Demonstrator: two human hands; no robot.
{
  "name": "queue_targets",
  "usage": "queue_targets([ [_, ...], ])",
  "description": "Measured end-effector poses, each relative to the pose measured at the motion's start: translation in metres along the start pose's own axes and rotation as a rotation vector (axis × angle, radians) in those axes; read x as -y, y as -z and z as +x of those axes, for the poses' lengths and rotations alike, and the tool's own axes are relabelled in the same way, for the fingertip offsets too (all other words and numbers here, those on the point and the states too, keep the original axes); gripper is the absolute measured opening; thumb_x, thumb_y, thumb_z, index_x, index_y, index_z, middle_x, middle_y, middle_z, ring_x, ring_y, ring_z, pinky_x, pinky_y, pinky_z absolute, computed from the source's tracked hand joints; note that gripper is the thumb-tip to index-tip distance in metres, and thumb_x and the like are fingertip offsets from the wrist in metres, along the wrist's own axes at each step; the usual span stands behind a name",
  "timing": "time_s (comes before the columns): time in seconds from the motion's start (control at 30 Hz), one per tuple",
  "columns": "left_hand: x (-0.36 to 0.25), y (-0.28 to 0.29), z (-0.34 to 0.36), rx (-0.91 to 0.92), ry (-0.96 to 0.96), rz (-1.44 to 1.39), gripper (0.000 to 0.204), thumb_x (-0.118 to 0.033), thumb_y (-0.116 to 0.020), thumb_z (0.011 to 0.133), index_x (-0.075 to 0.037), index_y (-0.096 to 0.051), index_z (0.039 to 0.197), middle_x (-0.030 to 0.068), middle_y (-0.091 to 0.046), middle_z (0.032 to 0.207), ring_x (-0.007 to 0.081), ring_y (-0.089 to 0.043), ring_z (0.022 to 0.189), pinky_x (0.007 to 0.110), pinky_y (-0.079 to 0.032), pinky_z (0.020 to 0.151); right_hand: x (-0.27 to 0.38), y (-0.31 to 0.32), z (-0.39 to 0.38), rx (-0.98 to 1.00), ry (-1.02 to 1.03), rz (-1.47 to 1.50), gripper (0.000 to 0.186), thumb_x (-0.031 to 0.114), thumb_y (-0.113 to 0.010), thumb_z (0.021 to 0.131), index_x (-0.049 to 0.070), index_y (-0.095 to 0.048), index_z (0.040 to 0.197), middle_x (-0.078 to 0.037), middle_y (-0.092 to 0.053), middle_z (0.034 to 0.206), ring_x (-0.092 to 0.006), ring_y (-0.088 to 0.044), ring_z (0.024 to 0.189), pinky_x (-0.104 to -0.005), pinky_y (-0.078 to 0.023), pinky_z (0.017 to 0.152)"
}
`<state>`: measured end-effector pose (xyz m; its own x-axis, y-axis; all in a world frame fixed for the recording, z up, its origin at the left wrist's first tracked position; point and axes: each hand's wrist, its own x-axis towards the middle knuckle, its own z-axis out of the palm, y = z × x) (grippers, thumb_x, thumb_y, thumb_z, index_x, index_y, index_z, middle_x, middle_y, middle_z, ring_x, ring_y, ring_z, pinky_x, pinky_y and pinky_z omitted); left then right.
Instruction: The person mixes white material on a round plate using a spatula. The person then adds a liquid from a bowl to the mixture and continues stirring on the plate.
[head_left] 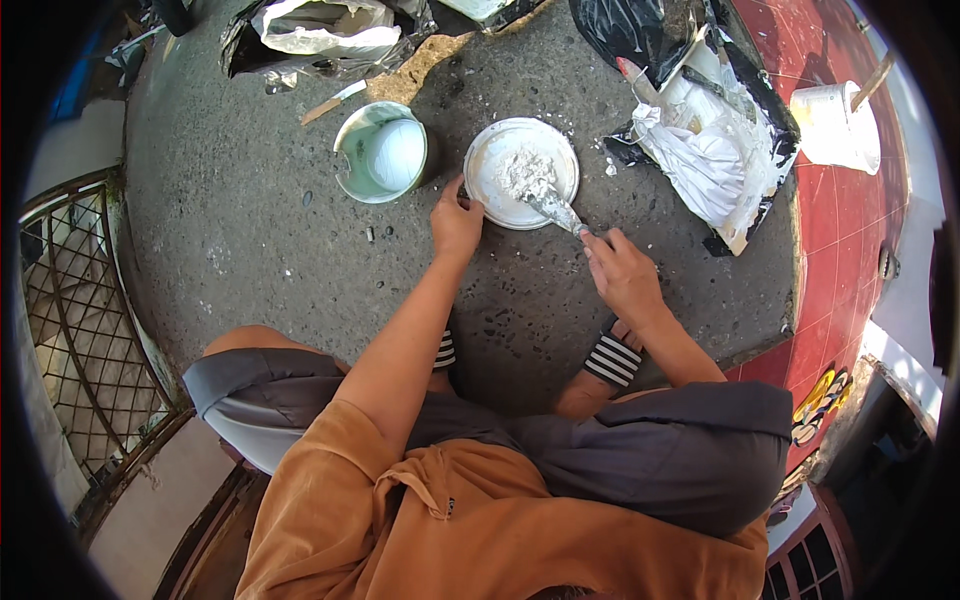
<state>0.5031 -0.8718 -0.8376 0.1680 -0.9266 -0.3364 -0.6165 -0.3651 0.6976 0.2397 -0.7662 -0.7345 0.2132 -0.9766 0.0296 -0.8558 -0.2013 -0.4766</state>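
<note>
A round white tub [478,205] stands on the rough concrete in front of me, holding lumpy white powder or paste [527,172]. My left hand [458,222] grips the tub's near left rim. In my right hand [622,268] is the handle of a putty knife [556,211], its coated blade resting in the white heap. Left of the tub is a greenish bucket [355,150] with a chipped rim and pale liquid inside. Beyond that bucket, a knife [335,102] with a wooden handle lies on the ground.
At the right lies an opened bag of white material [700,160] on black plastic. Another opened bag [330,30] is at the far left. A white bucket [835,125] with a stick stands on the red tiles [830,230]. Sandals [822,405] lie at the right; a metal lattice [85,320] borders the left.
</note>
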Motion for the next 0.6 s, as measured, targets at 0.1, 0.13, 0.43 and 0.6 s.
queue_targets([
  [0.1, -0.014, 0.001, -0.004, 0.042, 0.096, -0.057, 0.054, -0.010, -0.068, 0.080, -0.007, -0.062, 0.134, 0.0148, -0.072, 0.085, 0.0294, -0.071, 0.079, 0.041, -0.056, 0.080, -0.003, 0.012, 0.006, -0.031, -0.038, 0.116, 0.025, 0.012, -0.067, 0.091, 0.011, -0.067, 0.116, -0.009, -0.052, 0.086, -0.0282, -0.061, 0.067, -0.0404, -0.052, 0.058],
  [0.13, -0.014, 0.002, -0.004, 0.041, 0.096, -0.056, 0.054, -0.010, -0.068, 0.080, -0.007, -0.062, 0.134, 0.0148, -0.072, 0.085, 0.0294, -0.071, 0.079, 0.041, -0.056, 0.080, -0.001, 0.015, 0.011, -0.030, -0.031, 0.098, 0.025, 0.012, -0.067, 0.091, 0.010, -0.067, 0.115, -0.009, -0.053, 0.086, -0.0286, -0.062, 0.066, -0.0404, -0.052, 0.058],
  [0.43, -0.013, 0.003, -0.004, 0.046, 0.087, -0.046, 0.054, -0.012, -0.067, 0.080, -0.007, -0.062, 0.133, 0.0142, -0.071, 0.084, 0.0289, -0.070, 0.077, 0.042, -0.055, 0.079, 0.011, 0.016, 0.052, -0.031, 0.029, 0.059, 0.025, 0.012, -0.068, 0.089, 0.009, -0.067, 0.114, -0.010, -0.056, 0.089, -0.0292, -0.065, 0.072, -0.0410, -0.053, 0.060],
  [0.6, -0.007, 0.003, -0.001, 0.019, 0.100, -0.024, 0.053, -0.013, -0.067, 0.080, -0.009, -0.063, 0.133, 0.0139, -0.072, 0.085, 0.0296, -0.071, 0.079, 0.042, -0.055, 0.080, 0.009, 0.008, 0.059, -0.005, 0.075, 0.007, 0.027, 0.012, -0.068, 0.088, 0.008, -0.066, 0.115, -0.011, -0.056, 0.091, -0.0294, -0.065, 0.078, -0.0413, -0.054, 0.065],
])
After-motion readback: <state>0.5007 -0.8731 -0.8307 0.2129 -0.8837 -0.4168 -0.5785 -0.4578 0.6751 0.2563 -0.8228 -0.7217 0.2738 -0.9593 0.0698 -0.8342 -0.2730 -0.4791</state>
